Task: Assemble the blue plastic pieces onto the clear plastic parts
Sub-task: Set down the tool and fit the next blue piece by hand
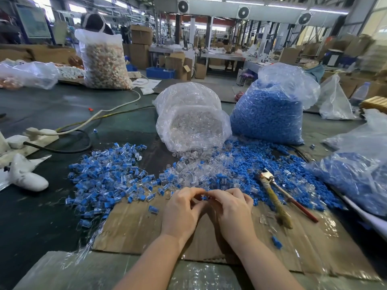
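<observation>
My left hand (181, 210) and my right hand (231, 210) meet over the cardboard sheet (134, 231), fingertips together. Between them they pinch a small blue plastic piece (204, 198); any clear part there is hidden by the fingers. Loose clear parts (188, 170) lie just beyond my hands. Loose blue pieces (240, 162) spread to the right of them. A heap of joined blue-and-clear parts (109, 174) lies to the left. An open bag of clear parts (194, 124) and a full bag of blue pieces (270, 114) stand behind.
Pliers (276, 197) with a red and a yellowish handle lie right of my hands. Another bag of blue pieces (356, 181) sits at the right edge. A power strip (39, 135) with cables and a white glove (27, 176) lie at the left. A tall sack (104, 61) stands far left.
</observation>
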Action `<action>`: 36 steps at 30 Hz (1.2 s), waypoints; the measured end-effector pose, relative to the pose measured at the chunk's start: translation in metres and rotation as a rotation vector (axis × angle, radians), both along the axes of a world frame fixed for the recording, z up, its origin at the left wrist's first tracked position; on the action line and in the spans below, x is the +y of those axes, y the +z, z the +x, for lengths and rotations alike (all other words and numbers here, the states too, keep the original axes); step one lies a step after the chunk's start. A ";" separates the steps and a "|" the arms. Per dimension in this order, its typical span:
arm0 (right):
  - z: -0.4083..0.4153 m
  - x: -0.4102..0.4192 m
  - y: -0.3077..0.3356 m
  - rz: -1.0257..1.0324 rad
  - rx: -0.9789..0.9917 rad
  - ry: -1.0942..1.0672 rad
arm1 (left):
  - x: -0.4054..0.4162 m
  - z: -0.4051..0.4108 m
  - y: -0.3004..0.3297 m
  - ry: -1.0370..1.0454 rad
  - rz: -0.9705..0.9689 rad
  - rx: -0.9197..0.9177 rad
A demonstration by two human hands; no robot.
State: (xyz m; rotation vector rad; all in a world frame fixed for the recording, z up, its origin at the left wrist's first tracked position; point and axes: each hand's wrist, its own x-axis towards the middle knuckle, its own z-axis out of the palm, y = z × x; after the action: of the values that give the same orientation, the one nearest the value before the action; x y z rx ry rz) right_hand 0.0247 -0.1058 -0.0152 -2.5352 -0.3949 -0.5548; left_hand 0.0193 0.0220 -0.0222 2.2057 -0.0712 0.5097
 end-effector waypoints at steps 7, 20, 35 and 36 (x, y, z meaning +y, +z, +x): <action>0.000 -0.001 -0.002 -0.071 0.042 -0.056 | -0.001 0.000 0.001 0.043 -0.073 -0.001; -0.001 -0.028 0.005 -0.017 0.061 -0.249 | 0.081 0.019 0.019 0.512 0.345 0.128; 0.002 -0.031 0.010 -0.122 0.093 -0.243 | 0.019 0.007 0.023 -0.024 0.155 -0.007; 0.002 -0.031 0.010 -0.122 0.083 -0.243 | 0.009 0.005 0.021 -0.094 0.151 0.025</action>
State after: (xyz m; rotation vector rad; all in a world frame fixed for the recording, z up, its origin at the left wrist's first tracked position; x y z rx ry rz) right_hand 0.0272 -0.1365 -0.0050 -2.7336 -0.0935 -0.5256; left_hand 0.0247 0.0313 -0.0014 2.3429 -0.2057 0.4366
